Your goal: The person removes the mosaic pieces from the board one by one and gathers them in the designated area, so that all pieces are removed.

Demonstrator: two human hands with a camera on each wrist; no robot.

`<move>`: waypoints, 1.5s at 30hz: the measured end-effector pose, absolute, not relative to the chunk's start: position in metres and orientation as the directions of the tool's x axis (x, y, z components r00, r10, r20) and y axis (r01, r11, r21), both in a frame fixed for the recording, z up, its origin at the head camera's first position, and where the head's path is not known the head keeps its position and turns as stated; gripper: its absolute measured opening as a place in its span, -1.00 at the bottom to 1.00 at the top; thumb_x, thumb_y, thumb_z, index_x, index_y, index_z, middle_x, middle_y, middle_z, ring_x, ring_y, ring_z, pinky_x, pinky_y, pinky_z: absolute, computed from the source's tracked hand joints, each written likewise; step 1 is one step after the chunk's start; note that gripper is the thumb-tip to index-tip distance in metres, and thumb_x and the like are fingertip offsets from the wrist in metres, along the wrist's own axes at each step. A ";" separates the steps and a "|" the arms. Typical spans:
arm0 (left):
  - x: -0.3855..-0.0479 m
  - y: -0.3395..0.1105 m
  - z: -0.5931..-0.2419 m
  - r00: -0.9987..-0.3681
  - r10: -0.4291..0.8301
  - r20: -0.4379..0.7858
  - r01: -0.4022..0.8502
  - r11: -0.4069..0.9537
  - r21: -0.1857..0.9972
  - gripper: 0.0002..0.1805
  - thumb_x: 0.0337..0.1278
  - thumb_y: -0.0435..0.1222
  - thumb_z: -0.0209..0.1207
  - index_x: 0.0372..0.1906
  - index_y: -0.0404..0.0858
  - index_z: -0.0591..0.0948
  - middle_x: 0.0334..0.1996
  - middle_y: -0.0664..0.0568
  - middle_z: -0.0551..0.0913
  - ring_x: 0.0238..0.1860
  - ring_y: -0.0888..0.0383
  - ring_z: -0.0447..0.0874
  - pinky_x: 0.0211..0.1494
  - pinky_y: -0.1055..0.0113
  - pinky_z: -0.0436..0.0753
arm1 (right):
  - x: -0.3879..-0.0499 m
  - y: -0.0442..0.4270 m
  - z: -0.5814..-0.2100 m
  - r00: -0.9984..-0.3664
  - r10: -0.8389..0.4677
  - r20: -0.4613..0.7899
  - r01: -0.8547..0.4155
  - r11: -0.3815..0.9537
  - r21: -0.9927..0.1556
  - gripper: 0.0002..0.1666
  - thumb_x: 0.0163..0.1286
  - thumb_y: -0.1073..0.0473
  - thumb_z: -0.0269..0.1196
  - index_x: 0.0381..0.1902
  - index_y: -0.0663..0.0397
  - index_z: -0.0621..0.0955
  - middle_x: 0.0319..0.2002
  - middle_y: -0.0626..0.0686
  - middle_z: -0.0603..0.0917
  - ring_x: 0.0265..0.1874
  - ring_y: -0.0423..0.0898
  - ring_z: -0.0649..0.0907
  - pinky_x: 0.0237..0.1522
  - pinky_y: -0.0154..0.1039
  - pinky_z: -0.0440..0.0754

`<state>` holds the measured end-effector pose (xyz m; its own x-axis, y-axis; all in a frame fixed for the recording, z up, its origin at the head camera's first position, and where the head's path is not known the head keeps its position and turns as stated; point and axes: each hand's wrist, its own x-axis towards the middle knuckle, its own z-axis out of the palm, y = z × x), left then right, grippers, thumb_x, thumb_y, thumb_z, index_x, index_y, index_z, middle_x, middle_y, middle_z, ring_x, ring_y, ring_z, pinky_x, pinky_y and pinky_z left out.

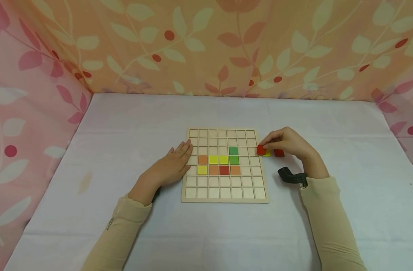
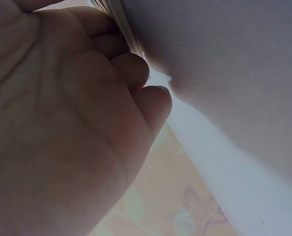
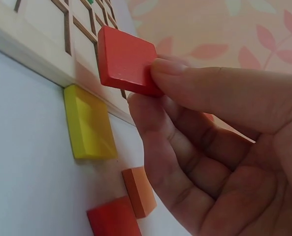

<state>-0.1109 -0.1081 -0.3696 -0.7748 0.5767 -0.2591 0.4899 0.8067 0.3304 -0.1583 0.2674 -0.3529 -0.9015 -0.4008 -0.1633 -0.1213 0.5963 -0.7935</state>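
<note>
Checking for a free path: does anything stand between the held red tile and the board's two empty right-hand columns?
Nothing visible does. The right hand holds the red tile at the right rim of the board; a yellow tile lies beside it.

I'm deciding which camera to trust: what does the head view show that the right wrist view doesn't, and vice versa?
Only head: the left grip, both sleeves, and the orange tiles set in the board.
Only right wrist: a loose orange tile.
Both: the board, the right grip pinching a red tile, plus a loose yellow tile and loose red tile.
</note>
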 end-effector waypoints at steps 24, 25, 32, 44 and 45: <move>-0.110 -0.107 -0.366 -0.771 0.582 -0.258 0.496 0.803 0.329 -0.30 0.42 -0.22 -0.09 0.45 -0.43 -0.09 0.48 -0.20 -0.26 0.47 -0.09 -0.28 0.42 -0.07 -0.07 | -0.159 0.282 -0.353 -0.917 -0.343 -0.203 -0.058 0.620 -0.782 -0.81 0.20 0.28 0.34 -0.24 0.28 0.72 -0.11 0.19 0.69 -0.13 -0.29 0.59 -0.13 -0.47 0.50; -0.110 -0.107 -0.366 -0.771 0.583 -0.257 0.497 0.803 0.330 -0.30 0.42 -0.22 -0.09 0.45 -0.43 -0.08 0.48 -0.20 -0.25 0.47 -0.09 -0.28 0.42 -0.07 -0.07 | -0.158 0.283 -0.353 -0.917 -0.342 -0.206 -0.056 0.622 -0.781 -0.80 0.20 0.27 0.34 -0.23 0.28 0.72 -0.09 0.20 0.68 -0.10 -0.31 0.59 -0.12 -0.48 0.49; -0.110 -0.108 -0.368 -0.772 0.582 -0.256 0.496 0.803 0.330 -0.30 0.42 -0.22 -0.09 0.45 -0.43 -0.09 0.48 -0.19 -0.26 0.47 -0.08 -0.29 0.42 -0.08 -0.07 | -0.158 0.292 -0.352 -0.915 -0.353 -0.195 -0.066 0.608 -0.791 -0.79 0.21 0.28 0.34 -0.21 0.29 0.72 -0.09 0.21 0.68 -0.18 -0.31 0.60 -0.23 -0.42 0.53; -0.112 -0.108 -0.369 -0.774 0.579 -0.256 0.490 0.804 0.337 -0.30 0.41 -0.22 -0.08 0.45 -0.42 -0.09 0.48 -0.19 -0.25 0.47 -0.07 -0.28 0.42 -0.06 -0.08 | -0.159 0.304 -0.354 -0.916 -0.335 -0.220 -0.043 0.629 -0.776 -0.78 0.22 0.22 0.34 -0.21 0.26 0.72 -0.26 0.06 0.73 -0.28 -0.19 0.61 -0.25 -0.40 0.56; -0.111 -0.108 -0.369 -0.773 0.581 -0.255 0.492 0.803 0.336 -0.30 0.41 -0.22 -0.08 0.45 -0.42 -0.09 0.48 -0.19 -0.25 0.47 -0.08 -0.28 0.42 -0.07 -0.08 | -0.159 0.305 -0.354 -0.916 -0.336 -0.219 -0.044 0.626 -0.778 -0.78 0.22 0.23 0.34 -0.22 0.27 0.72 -0.27 0.06 0.73 -0.29 -0.19 0.61 -0.25 -0.40 0.56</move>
<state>-0.1114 -0.1080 -0.3691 -0.7733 0.5805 -0.2549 0.4921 0.8031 0.3361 -0.1586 0.3051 -0.3538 -0.9159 -0.3363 -0.2190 -0.0438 0.6263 -0.7784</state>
